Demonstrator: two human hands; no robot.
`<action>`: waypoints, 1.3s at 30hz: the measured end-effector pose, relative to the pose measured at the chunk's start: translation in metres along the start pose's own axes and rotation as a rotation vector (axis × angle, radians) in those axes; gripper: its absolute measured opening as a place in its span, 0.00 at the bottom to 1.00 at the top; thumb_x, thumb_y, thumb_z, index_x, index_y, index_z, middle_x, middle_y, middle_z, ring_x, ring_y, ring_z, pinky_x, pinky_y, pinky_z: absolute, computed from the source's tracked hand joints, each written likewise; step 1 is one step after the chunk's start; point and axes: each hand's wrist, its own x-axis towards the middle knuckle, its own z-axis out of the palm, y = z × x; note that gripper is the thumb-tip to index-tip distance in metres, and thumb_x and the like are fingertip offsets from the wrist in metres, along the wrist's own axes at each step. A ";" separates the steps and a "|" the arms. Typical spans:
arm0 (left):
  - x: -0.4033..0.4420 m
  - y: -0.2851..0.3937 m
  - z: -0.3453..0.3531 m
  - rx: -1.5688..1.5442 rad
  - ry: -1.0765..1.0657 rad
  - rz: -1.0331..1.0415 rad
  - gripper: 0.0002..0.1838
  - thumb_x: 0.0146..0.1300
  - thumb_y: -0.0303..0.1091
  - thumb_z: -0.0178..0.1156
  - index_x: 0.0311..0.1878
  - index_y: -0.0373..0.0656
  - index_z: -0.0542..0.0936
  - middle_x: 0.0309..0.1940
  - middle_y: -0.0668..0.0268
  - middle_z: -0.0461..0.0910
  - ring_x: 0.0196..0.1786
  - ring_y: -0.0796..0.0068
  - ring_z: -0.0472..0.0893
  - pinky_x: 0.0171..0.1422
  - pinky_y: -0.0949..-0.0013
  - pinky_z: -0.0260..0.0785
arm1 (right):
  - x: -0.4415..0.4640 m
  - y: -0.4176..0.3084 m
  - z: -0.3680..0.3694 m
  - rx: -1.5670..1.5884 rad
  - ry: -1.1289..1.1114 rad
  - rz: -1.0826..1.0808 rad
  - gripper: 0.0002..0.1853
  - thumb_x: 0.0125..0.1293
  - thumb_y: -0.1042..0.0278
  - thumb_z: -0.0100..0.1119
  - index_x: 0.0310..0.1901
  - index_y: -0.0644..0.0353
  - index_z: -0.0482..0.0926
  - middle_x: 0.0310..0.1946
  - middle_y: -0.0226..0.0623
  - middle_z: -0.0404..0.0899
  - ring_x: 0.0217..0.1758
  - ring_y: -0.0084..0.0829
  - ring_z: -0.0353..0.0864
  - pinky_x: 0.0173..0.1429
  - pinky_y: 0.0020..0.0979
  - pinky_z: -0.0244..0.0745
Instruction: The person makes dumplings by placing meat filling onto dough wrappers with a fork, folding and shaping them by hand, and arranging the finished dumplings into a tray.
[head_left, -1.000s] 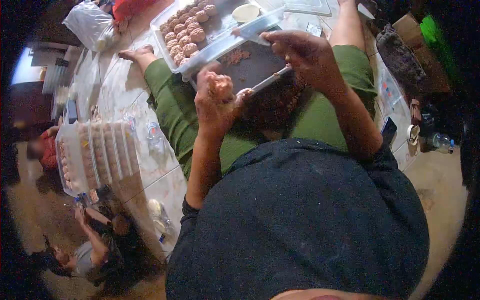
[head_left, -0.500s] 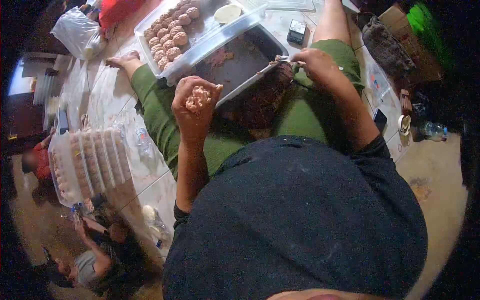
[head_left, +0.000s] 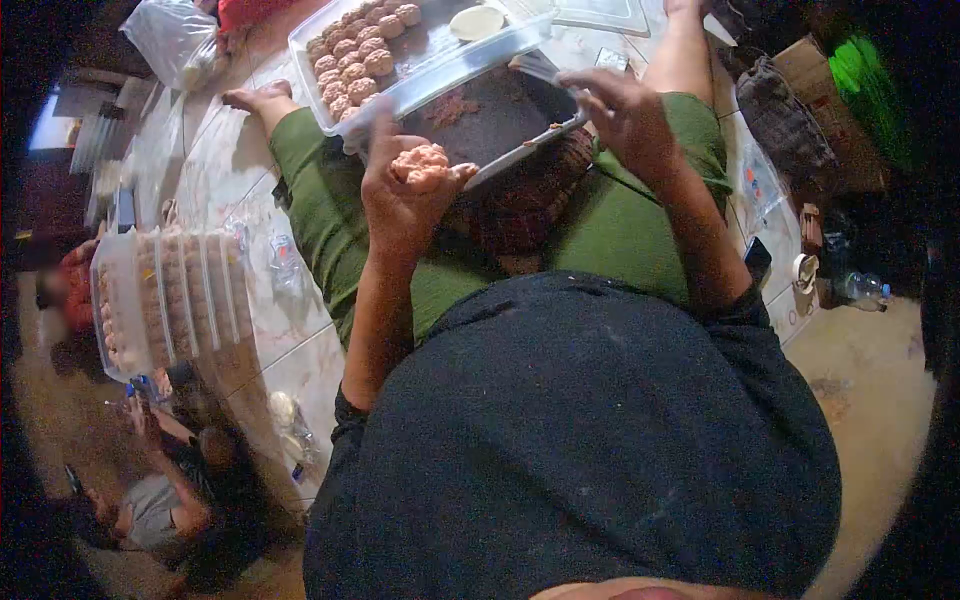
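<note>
A lump of pink ground-meat paste (head_left: 421,168) sits in the palm and curled fingers of my left hand (head_left: 395,205), above the near left edge of a grey-bottomed plastic tub (head_left: 500,115). Smears of the same paste stick to the tub's floor. My right hand (head_left: 630,115) is closed around a fork (head_left: 538,68), blurred by motion, over the tub's far right corner. Behind the tub, a clear plastic box (head_left: 310,75) holds rows of meatballs (head_left: 365,60) and a pale round disc (head_left: 477,23).
Left on the tiled floor stand stacked clear boxes of meatballs (head_left: 175,295). Two people sit beyond them, one in a grey shirt (head_left: 155,510). A white plastic bag (head_left: 175,45) lies at the back left. Right are a phone (head_left: 757,258) and a plastic bottle (head_left: 865,290).
My left hand has loosened from a fist, and the paste lump shows more fully. My right hand has raised the fork from the tub's near right rim toward its far side.
</note>
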 end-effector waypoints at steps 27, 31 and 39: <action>-0.006 0.019 -0.006 -0.164 0.026 0.075 0.12 0.48 0.27 0.67 0.32 0.40 0.73 0.25 0.72 0.74 0.26 0.84 0.72 0.30 0.78 0.67 | 0.010 -0.091 0.023 0.388 -0.126 -0.231 0.11 0.52 0.82 0.60 0.39 0.62 0.79 0.36 0.40 0.77 0.38 0.31 0.80 0.42 0.27 0.75; -0.005 0.030 -0.003 0.161 0.153 0.110 0.13 0.45 0.25 0.68 0.32 0.39 0.73 0.23 0.70 0.74 0.27 0.83 0.73 0.32 0.77 0.68 | 0.016 -0.093 0.017 0.356 -0.001 -0.159 0.10 0.53 0.81 0.60 0.39 0.62 0.79 0.35 0.41 0.78 0.38 0.32 0.80 0.41 0.28 0.76; -0.003 0.002 -0.006 0.025 0.164 0.032 0.36 0.44 0.25 0.68 0.56 0.38 0.59 0.27 0.64 0.74 0.31 0.76 0.75 0.37 0.72 0.71 | 0.007 -0.090 0.029 0.400 -0.047 -0.144 0.10 0.55 0.79 0.59 0.40 0.61 0.79 0.37 0.39 0.79 0.38 0.29 0.80 0.41 0.26 0.75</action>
